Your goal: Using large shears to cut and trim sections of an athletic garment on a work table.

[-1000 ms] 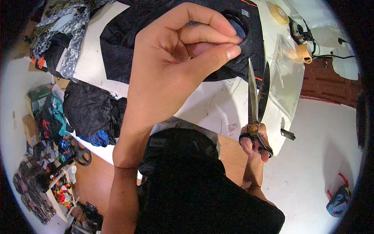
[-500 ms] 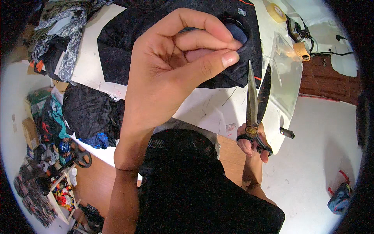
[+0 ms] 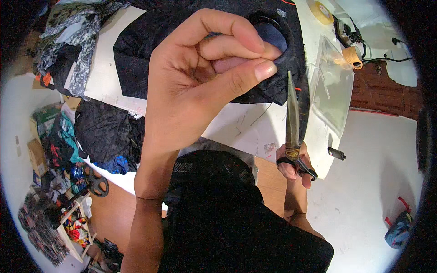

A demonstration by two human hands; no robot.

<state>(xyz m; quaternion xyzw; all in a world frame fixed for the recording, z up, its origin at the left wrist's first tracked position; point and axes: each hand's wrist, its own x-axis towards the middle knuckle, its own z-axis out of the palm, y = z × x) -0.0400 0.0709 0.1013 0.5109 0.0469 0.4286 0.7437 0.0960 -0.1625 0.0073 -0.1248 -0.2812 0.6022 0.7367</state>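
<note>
My left hand [image 3: 195, 82] is raised large in front of the table, thumb and fingers pinched together. Its fingertips meet the curved edge of an opening in a black garment [image 3: 132, 59], with blue showing inside. What lies between the fingertips is too hidden to make out. Lower right, my right hand [image 3: 291, 167] grips large scissors [image 3: 292, 123] by their black handles. Their metal blades point away from me, slightly parted, with the tips near the garment's lower edge and below my left fingertips.
On the white table [image 3: 241, 123], a clear plastic sheet [image 3: 330, 86] lies right, near a tape roll [image 3: 322, 12], an orange-yellow ring-shaped thing [image 3: 352, 58] and cables. A small black cylinder [image 3: 336, 153] is at the edge. Left are camouflage fabric [image 3: 86, 50] and dark clothes [image 3: 107, 129].
The scissor blades have come closer together. My left hand has shifted slightly left, and the right hand has barely moved.
</note>
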